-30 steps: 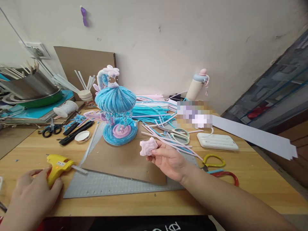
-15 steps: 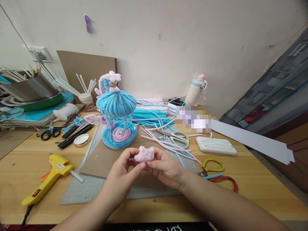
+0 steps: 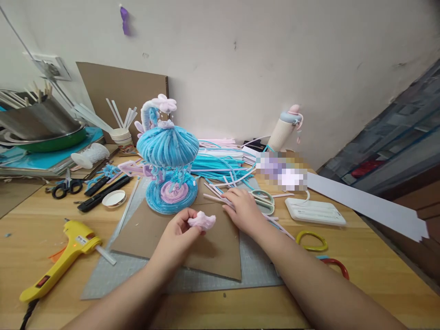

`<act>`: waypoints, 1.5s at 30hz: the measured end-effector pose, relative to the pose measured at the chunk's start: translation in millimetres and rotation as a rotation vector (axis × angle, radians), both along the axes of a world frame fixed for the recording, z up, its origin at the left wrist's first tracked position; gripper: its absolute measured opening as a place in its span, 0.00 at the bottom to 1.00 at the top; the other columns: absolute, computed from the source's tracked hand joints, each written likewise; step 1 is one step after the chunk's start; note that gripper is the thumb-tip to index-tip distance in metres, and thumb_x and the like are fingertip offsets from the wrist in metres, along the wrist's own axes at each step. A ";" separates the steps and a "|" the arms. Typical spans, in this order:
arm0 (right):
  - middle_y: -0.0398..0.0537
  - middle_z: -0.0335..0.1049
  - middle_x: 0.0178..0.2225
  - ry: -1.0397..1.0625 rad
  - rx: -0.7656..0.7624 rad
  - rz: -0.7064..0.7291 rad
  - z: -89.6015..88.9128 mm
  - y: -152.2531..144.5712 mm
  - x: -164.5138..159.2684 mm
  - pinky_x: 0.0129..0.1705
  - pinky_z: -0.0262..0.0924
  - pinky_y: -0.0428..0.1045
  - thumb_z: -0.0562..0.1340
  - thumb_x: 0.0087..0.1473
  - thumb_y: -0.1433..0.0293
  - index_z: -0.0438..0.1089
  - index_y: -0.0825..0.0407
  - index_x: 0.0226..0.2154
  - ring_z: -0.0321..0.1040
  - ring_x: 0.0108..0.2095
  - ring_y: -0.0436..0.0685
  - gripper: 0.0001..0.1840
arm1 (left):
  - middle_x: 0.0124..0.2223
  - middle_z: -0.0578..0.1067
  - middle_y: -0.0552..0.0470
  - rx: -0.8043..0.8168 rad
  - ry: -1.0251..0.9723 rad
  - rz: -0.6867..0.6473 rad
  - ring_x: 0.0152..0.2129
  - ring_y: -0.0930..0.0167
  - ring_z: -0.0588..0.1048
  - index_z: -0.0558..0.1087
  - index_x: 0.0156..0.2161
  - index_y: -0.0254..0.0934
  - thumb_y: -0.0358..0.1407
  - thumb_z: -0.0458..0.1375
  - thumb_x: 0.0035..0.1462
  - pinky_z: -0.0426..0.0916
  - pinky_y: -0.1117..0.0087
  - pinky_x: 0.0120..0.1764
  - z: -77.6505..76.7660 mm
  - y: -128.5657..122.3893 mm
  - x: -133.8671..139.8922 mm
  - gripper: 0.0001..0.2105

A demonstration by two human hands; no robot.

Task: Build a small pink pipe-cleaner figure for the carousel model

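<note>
My left hand (image 3: 177, 233) pinches a small pale-pink fuzzy piece (image 3: 202, 221), apparently bent from pipe cleaner, above the brown cardboard sheet (image 3: 213, 254). My right hand (image 3: 244, 208) lies over loose pink pipe cleaners (image 3: 213, 197), its thumb and fingers reaching out apart at their near ends. Partly behind that hand are scissors with pale green handles (image 3: 264, 201). Just beyond my left hand stands a blue jellyfish-like fuzzy model (image 3: 167, 146), with a pink flower on top and a round blue and pink base (image 3: 172, 195).
A yellow glue gun (image 3: 65, 256) rests at the left on the wooden table. Black-handled scissors (image 3: 68, 187), a utility knife (image 3: 99, 195) and a white lid (image 3: 114, 199) lie behind it. Blue pipe cleaners (image 3: 218, 166), a white power bank (image 3: 314, 211) and yellow-and-red scissors (image 3: 312, 240) sit further right.
My right hand has let go of the pink fuzzy piece and moved forward and right onto the loose pipe cleaners. My left hand keeps the piece. The view has shifted slightly.
</note>
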State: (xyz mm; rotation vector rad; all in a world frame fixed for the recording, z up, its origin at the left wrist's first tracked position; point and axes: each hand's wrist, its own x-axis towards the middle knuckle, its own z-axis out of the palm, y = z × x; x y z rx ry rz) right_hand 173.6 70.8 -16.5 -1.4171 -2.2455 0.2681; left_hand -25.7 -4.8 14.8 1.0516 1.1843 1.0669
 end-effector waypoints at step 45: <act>0.45 0.69 0.28 0.593 0.147 0.290 51.5 -84.5 -14.9 0.29 0.61 0.47 0.57 0.52 0.82 0.69 0.46 0.46 0.65 0.27 0.51 0.21 | 0.31 0.71 0.55 0.113 -0.252 -0.103 0.29 0.75 0.67 0.72 0.35 0.40 0.35 0.63 0.50 0.62 0.76 0.34 4.7 -15.3 -5.6 0.07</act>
